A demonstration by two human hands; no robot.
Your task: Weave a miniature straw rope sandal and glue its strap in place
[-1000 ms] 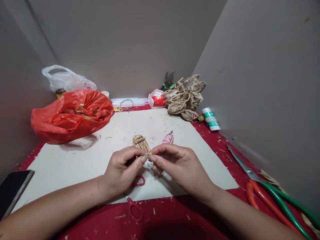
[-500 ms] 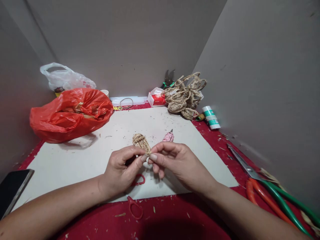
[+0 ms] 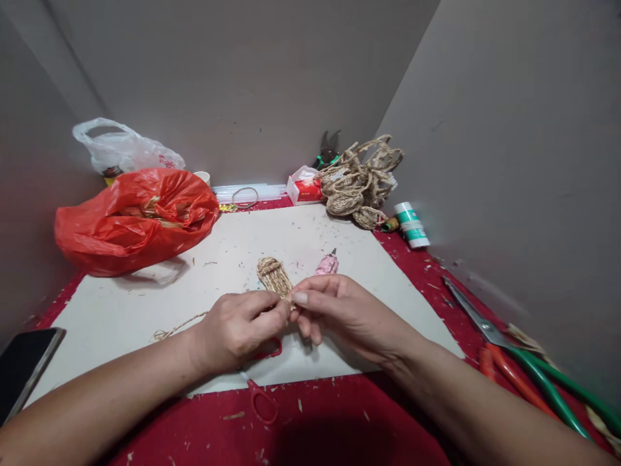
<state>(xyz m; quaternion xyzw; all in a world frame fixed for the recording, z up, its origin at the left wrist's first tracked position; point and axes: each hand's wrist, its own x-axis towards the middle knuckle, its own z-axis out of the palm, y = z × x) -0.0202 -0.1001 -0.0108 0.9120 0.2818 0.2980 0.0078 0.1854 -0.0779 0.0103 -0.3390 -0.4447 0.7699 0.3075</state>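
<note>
Lying at the far left edge is a dark phone (image 3: pixel 24 369), just off the white board (image 3: pixel 121 304) that covers the red cloth (image 3: pixel 339 427). At the back-left corner sits a red plastic bag (image 3: pixel 136 217) w/ a white plastic bag (image 3: pixel 126 150) just behind. A thin twine strand (image 3: pixel 177 327) trails across the board & runs in under the left hand (image 3: pixel 237 330). That hand is curled, thumb & forefinger pressed on the lower end of the woven straw piece (image 3: pixel 274 276), which sticks up tilted over the board's middle, btwn both hands. Small red scissors (image 3: pixel 262 398) lie below the left hand, one loop on the cloth, the rest partly hidden. The right hand (image 3: pixel 344 310) meets the left fingertip to fingertip, thumb & forefinger pinching the same lower end, other fingers curled loosely under. Just behind it a small pink tool (image 3: pixel 327 264) rests on the board. Further back: a red-&-white packet (image 3: pixel 305 189), a heap of braided rope (image 3: pixel 361 181) w/ dark pruners (image 3: pixel 327 150) behind, then a green-&-white roll (image 3: pixel 411 224). At far right, big shears (image 3: pixel 524 362) w/ green & orange handles lie on the cloth near the wall.
</note>
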